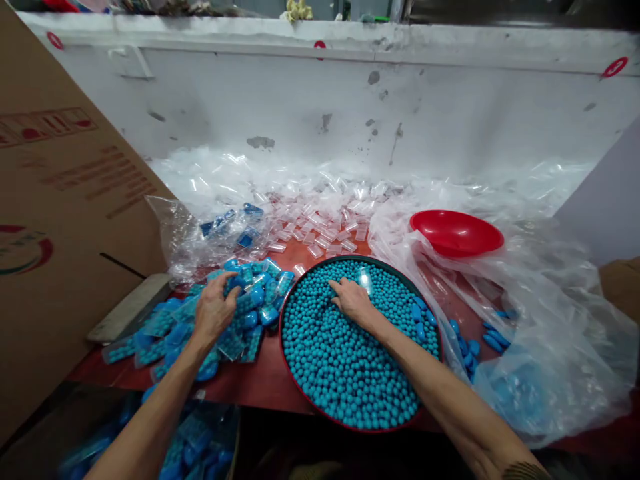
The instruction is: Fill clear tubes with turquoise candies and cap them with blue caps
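A round tray (286, 333) with a dark red rim is full of small blue beads (350, 373). My right hand (351, 300) is over the beads in its upper middle, fingers bent down and touching them; whether a bead is between them is too small to tell. At the left, my left hand (216, 303) reaches onto a pile of small clear packs with blue caps (253, 300), filled with blue beads. Its thumb and fingers curve around a blue-capped pack at the top of the pile.
Clear empty cases (325, 233) lie scattered behind the tray. A red bowl (456, 233) sits on plastic bags at the right, near loose blue caps (467, 347). A cardboard box (75, 200) stands left. Below the table edge is a box of filled packs (195, 440).
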The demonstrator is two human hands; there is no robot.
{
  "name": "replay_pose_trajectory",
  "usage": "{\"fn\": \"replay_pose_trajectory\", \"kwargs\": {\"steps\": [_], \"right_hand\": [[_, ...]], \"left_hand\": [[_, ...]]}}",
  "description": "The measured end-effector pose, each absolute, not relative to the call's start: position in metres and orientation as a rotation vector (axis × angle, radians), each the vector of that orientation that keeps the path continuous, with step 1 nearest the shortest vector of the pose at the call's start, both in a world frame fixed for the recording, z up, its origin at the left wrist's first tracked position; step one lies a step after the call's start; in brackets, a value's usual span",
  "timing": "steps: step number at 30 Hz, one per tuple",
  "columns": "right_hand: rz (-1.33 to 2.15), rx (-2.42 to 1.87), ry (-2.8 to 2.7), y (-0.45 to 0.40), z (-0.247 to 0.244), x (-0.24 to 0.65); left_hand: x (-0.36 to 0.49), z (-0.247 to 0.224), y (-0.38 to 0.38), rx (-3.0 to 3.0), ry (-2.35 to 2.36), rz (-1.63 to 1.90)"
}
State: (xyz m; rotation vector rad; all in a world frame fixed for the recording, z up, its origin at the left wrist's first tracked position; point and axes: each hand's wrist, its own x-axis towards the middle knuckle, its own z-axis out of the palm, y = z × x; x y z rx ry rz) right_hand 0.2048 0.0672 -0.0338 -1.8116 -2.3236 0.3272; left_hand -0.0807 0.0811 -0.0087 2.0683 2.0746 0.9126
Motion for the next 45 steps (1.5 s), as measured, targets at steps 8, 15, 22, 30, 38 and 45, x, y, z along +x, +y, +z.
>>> {"fn": "replay_pose_trajectory", "kwargs": {"steps": [8, 15, 22, 30, 38, 45], "right_hand": [[0.434, -1.562, -2.047, 0.046, -0.046, 0.232], [0.885, -1.498, -1.700, 0.007, -0.043, 0.254], [0.128, -2.069, -2.403, -0.014, -0.012, 0.328], [0.176, -2.192, -2.363, -0.003, -0.024, 0.331], [0.677, -1.851, -2.187, -0.004, -0.029, 0.329], [0.835, -1.446, -2.090, 0.002, -0.032, 0.312]], "left_hand": [[0.019, -0.018, 0.038, 2.256, 1.642, 1.041], [0.112, -0.040, 0.032, 1.838, 1.037, 0.738], [0.114, -0.036, 0.025, 1.325, 0.871, 0.507], [0.101, -0.031, 0.017, 1.068, 0.766, 0.458], [0.101, -0.035, 0.008, 1.104, 0.743, 0.450], [0.097, -0.037, 0.007, 1.082, 0.835, 0.510]]}}
